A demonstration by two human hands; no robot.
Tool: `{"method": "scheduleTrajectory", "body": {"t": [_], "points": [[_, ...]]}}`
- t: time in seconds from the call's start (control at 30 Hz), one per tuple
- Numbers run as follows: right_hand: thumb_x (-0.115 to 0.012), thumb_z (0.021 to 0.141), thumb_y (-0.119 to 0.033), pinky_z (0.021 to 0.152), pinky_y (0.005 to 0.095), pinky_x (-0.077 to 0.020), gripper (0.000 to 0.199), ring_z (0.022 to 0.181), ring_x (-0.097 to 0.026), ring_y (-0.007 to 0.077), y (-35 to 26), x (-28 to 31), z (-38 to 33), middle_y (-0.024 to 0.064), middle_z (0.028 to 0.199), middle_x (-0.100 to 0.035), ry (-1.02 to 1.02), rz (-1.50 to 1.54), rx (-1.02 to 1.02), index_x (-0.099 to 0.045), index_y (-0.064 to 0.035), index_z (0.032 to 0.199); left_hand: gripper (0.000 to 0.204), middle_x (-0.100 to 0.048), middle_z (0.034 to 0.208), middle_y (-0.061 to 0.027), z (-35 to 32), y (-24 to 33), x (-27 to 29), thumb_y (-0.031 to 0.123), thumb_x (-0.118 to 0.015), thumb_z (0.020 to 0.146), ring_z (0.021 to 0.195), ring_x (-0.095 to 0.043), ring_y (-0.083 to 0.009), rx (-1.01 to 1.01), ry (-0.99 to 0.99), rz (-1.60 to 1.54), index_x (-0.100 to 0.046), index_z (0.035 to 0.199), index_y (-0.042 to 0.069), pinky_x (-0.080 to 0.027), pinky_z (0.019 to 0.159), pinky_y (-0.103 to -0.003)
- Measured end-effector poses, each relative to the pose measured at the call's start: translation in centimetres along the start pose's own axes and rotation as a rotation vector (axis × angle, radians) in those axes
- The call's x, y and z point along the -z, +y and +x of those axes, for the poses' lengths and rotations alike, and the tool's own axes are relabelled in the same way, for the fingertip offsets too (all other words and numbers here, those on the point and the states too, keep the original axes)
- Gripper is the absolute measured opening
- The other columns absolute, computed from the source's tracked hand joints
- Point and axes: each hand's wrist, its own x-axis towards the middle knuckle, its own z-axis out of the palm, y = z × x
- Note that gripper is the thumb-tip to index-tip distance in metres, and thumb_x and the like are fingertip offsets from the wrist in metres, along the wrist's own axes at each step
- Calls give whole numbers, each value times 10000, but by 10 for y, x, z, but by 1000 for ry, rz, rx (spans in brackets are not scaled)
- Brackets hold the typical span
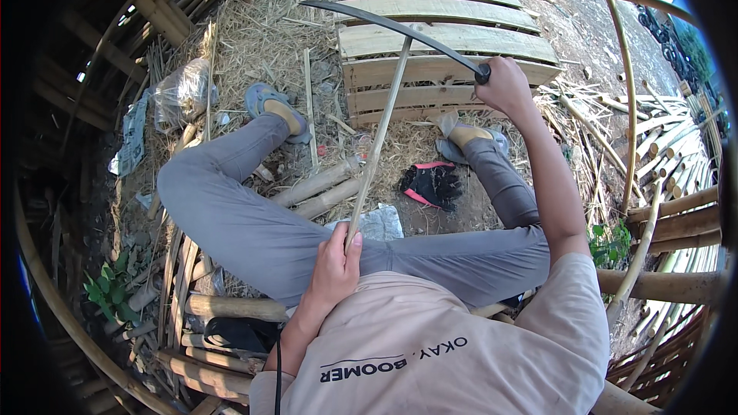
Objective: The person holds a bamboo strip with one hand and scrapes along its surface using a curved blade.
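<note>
My left hand (336, 265) is closed around the lower end of a long, pale bamboo strip (380, 132), close to my lap. The strip slants up and away from me, its far end over a slatted wooden platform (430, 33). My right hand (504, 86) grips the dark handle of a machete (400, 28), arm stretched forward. Its long, slightly curved blade points to the left and crosses the strip near the strip's far end. Whether the blade's edge touches the strip or only overlaps it in view, I cannot tell.
A black and pink glove (432, 184) lies on the ground between my feet. Cut bamboo poles (317, 188) rest nearby, with shavings (265, 38) strewn around. A plastic bag (183, 96) sits at the left. More bamboo poles (676, 146) are piled at the right.
</note>
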Motion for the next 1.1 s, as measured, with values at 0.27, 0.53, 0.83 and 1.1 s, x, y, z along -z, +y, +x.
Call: {"method": "scheduleTrajectory", "body": {"t": [0.27,0.53,0.83,1.1], "points": [[-645,650,-138,797,506,-557,161,825,-675,436,-4,2,-2,257,781,-677,29,38,-18,-681,4,718,210,-552,672,-144,1,5,3,193,-519,1039,553,-559,-251,63,-43,-22,-562,994,-7,-419,549,-371],[-629,670,-124,791,506,-558,175,803,-671,447,-7,8,-8,279,760,-664,-72,88,85,-691,25,736,209,-549,675,-145,-1,5,1,188,-515,1040,552,-548,-249,-4,-5,12,-558,987,-9,-417,549,-367],[-629,724,-127,783,509,-528,193,803,-655,476,6,21,-9,315,737,-637,63,194,-26,-647,64,703,176,-582,720,-217,-7,15,0,157,-523,1034,647,-611,-425,24,-52,-8,-542,1031,-18,-441,574,-444],[-752,757,-144,534,381,-422,256,493,-543,220,8,-2,-51,135,542,-581,-10,569,-220,-612,51,669,224,-560,675,-145,3,-23,-1,202,-525,1046,553,-556,-260,186,34,-164,-550,1021,-19,-426,561,-378]]}}
